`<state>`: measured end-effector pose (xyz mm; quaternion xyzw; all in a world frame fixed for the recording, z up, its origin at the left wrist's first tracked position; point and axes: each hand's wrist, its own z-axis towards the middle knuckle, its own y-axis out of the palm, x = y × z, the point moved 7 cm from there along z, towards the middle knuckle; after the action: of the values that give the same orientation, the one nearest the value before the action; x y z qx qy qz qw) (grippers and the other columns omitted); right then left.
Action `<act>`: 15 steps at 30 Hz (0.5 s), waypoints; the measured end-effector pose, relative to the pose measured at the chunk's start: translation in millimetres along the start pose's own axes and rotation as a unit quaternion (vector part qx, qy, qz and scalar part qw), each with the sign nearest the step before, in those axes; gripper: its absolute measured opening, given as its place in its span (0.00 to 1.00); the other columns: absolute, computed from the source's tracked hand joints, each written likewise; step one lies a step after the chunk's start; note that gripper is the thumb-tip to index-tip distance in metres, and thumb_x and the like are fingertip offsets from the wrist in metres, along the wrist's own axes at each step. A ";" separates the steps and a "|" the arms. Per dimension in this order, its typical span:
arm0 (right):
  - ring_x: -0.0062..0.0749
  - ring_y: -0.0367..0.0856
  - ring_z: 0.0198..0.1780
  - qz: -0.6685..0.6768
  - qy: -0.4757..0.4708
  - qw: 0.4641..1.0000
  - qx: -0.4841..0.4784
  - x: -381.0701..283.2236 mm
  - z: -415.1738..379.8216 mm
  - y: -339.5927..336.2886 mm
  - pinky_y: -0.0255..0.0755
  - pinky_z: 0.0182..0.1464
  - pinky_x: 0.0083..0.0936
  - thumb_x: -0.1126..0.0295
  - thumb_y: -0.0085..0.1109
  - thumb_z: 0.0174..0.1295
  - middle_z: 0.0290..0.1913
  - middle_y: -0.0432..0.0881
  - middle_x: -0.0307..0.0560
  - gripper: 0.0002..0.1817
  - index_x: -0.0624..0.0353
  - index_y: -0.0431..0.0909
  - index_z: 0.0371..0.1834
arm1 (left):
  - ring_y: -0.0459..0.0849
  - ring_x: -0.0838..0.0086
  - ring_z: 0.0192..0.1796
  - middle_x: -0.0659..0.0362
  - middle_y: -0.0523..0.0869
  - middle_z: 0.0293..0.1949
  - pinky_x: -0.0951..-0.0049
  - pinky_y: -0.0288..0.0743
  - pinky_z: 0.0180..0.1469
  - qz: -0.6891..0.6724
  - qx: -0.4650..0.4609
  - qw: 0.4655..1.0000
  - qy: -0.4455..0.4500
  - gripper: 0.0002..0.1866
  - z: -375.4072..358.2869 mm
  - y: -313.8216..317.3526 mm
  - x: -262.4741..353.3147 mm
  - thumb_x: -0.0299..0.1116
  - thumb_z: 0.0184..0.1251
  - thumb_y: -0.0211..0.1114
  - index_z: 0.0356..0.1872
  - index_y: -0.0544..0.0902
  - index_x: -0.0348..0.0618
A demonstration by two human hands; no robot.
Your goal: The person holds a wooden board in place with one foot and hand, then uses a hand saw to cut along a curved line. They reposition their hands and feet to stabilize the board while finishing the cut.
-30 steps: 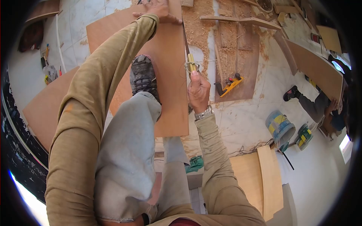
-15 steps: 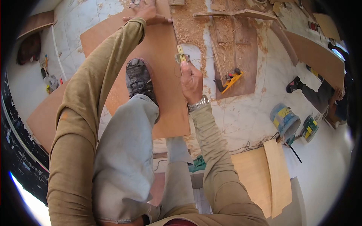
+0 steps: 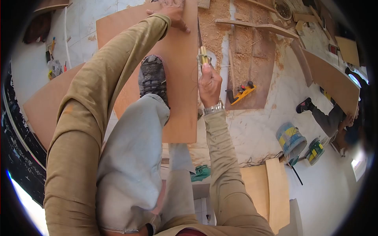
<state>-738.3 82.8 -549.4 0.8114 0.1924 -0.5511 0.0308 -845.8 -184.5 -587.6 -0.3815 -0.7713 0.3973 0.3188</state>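
Note:
My left hand (image 3: 173,12) lies with its fingers spread on the far part of a brown wooden panel (image 3: 181,90). My right hand (image 3: 210,83) is closed around the yellowish handle (image 3: 204,56) of a thin-bladed tool, at the panel's right edge. The narrow dark blade (image 3: 199,34) points away from me along that edge. My shoe (image 3: 152,78) presses on the panel between the two hands.
A yellow hand plane (image 3: 243,94) rests on a shaving-covered board (image 3: 258,78) at the right. Beyond it are a blue bucket (image 3: 290,138), a green can (image 3: 315,151) and a co-worker's leg (image 3: 325,118) beside a curved panel (image 3: 330,80). Plywood pieces (image 3: 256,188) lie near my right arm.
The whole view has shifted, so the panel and both hands appear farther right. My right hand still grips the handle beside the panel edge, and my left hand remains on the panel.

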 end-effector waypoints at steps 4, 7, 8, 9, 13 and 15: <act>0.12 0.60 0.19 0.005 -0.024 1.000 0.005 -4.0 26.5 12.9 0.54 0.21 0.22 0.54 0.48 0.82 0.17 0.63 0.28 0.25 0.56 0.70 0.25 | 0.38 0.28 0.83 0.40 0.53 0.82 0.09 0.44 0.68 -0.007 -0.007 1.000 0.001 0.72 -4.4 0.4 3.5 0.66 0.36 0.86 0.84 0.54 0.59; 0.13 0.60 0.18 0.017 0.013 1.000 -0.002 4.4 -29.1 -6.4 0.54 0.20 0.21 0.53 0.49 0.82 0.16 0.63 0.27 0.24 0.55 0.71 0.27 | 0.38 0.28 0.83 0.39 0.53 0.82 0.10 0.44 0.68 -0.011 -0.011 1.000 0.001 0.72 -5.6 2.0 3.8 0.66 0.36 0.86 0.84 0.54 0.58; 0.13 0.61 0.17 0.029 0.043 0.999 -0.001 3.0 -44.8 -12.8 0.54 0.20 0.20 0.53 0.49 0.82 0.16 0.63 0.28 0.24 0.55 0.72 0.27 | 0.38 0.28 0.83 0.39 0.53 0.82 0.10 0.44 0.68 -0.011 -0.012 1.000 0.001 0.72 -5.6 2.4 3.7 0.66 0.36 0.86 0.84 0.53 0.58; 0.13 0.61 0.17 0.042 0.074 0.996 0.000 1.5 -59.8 -18.5 0.54 0.20 0.20 0.53 0.49 0.81 0.15 0.63 0.28 0.24 0.56 0.72 0.28 | 0.38 0.28 0.83 0.39 0.53 0.82 0.10 0.44 0.68 -0.011 -0.013 1.000 0.002 0.72 -5.8 2.3 3.7 0.66 0.36 0.86 0.84 0.53 0.58; 0.14 0.63 0.16 0.023 0.038 0.999 -0.008 14.8 -17.3 -5.4 0.56 0.18 0.19 0.52 0.49 0.81 0.15 0.64 0.30 0.24 0.56 0.73 0.28 | 0.38 0.28 0.83 0.39 0.52 0.82 0.10 0.44 0.68 -0.015 -0.017 1.000 0.001 0.72 -8.1 4.7 1.2 0.66 0.36 0.86 0.84 0.53 0.58; 0.14 0.63 0.16 0.035 0.007 0.999 -0.010 16.5 22.5 10.3 0.56 0.18 0.19 0.52 0.49 0.81 0.15 0.64 0.30 0.24 0.56 0.73 0.27 | 0.38 0.28 0.83 0.39 0.52 0.82 0.11 0.44 0.69 -0.014 -0.017 1.000 0.002 0.72 -7.5 5.3 1.3 0.65 0.36 0.86 0.84 0.53 0.57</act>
<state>-749.3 72.0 -574.8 0.8209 0.1696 -0.5423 0.0569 -838.7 -178.6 -588.3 -0.3767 -0.7828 0.3784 0.3196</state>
